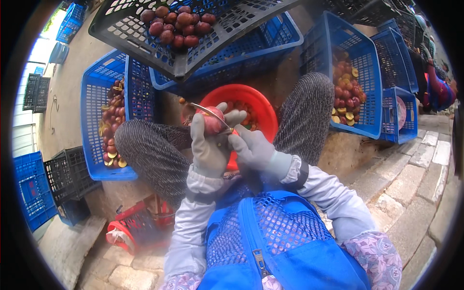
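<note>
A grey glove covers my left hand, whose fingers cup a reddish plum. My right hand, gloved too, grips a knife with its thin blade lying across the plum. Part of the handle is hidden in the fist. Whether the blade has gone into the fruit, I cannot tell. Just beyond both hands, between my knees, a red basin holds reddish and orange bits of fruit, partly covered by my hands.
A black crate of whole plums tilts toward me over a blue crate. Blue crates with whole and cut plums stand at left and right. A red-and-white bag-like thing lies lower left.
</note>
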Available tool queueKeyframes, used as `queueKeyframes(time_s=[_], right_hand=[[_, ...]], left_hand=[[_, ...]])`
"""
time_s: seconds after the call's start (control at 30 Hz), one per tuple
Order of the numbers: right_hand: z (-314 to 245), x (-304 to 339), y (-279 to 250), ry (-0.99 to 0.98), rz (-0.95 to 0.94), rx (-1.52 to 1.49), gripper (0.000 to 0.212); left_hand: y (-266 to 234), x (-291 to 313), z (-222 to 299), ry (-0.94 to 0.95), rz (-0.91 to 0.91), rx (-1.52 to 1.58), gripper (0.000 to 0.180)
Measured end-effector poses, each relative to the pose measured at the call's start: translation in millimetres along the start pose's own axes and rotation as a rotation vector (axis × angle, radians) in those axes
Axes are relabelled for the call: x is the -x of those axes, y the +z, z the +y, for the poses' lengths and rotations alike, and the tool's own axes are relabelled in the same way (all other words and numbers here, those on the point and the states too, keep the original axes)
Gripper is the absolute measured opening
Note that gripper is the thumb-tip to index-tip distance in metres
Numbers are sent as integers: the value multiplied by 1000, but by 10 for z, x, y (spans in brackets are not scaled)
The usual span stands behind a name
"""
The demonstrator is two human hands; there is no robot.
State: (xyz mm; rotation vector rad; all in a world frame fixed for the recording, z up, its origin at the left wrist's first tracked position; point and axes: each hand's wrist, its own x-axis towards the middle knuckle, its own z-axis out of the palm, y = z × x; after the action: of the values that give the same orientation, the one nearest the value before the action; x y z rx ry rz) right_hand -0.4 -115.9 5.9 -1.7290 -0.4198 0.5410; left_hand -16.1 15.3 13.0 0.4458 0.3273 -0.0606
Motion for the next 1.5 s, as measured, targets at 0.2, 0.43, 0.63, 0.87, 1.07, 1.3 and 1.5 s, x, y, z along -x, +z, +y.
queueKeyframes(time_s=[0.2, 0.43, 0.63, 0.87, 1.07, 1.3, 1.5], right_hand=[[-44, -60, -320, -34, -154, 130, 28], [15, -168, -387, -58, -280, 169, 30], [5, -206, -476, -78, -299, 237, 28], [38, -237, -466, -93, -308, 382, 26], [69, -234, -403, -87, -211, 139, 28], [70, -288, -473, -47, -347, 328, 33], [72, -227, -399, -52, -325, 171, 35]], left_hand=[[-66, -22, 174, -43, 56, -607, 37], [6, 9, 74, 33, -16, -281, 40], [-17, 4, 177, -82, -17, -336, 42], [-72, -27, 183, 11, -89, -126, 52], [-127, -34, 157, -5, -13, -202, 46], [-101, -59, 193, 101, 64, -272, 51], [-138, -37, 158, 150, 9, -88, 53]])
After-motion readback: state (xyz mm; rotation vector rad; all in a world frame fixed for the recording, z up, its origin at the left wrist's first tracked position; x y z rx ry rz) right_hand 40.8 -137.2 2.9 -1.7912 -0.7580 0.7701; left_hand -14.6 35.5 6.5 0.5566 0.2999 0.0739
